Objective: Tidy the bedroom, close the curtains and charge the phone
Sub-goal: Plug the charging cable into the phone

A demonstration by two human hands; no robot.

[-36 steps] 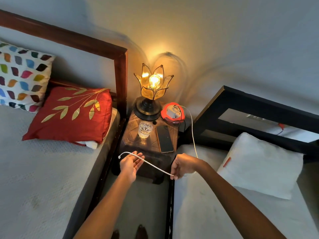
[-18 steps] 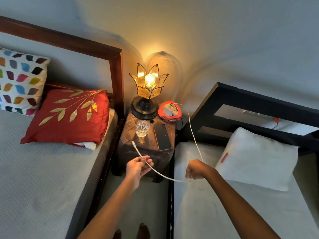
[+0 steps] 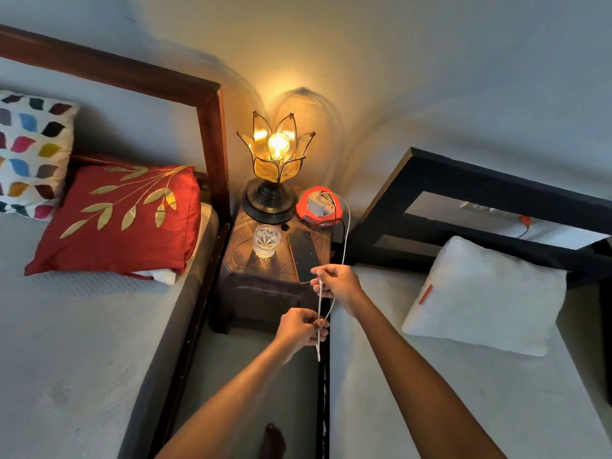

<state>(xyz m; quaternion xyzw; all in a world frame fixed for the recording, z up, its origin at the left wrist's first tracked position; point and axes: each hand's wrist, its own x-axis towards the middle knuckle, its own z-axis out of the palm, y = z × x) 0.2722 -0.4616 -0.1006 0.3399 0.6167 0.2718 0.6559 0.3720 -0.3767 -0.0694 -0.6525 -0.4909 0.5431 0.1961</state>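
Left hand (image 3: 299, 329) has its fingers clamped on the white cable (image 3: 319, 304) just below the right hand (image 3: 337, 283), which is pinching it too, with the phone (image 3: 303, 256) on the tabletop (image 3: 244, 235) right beside those fingers.

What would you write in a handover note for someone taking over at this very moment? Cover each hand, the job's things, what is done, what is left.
Left hand pinches the cable near its free end; right hand grips it higher up.
Cable runs up to the red reel on the nightstand. Phone lies flat there, unplugged.
Done: cable in hand.
Left: plug in the phone; curtains are out of view.
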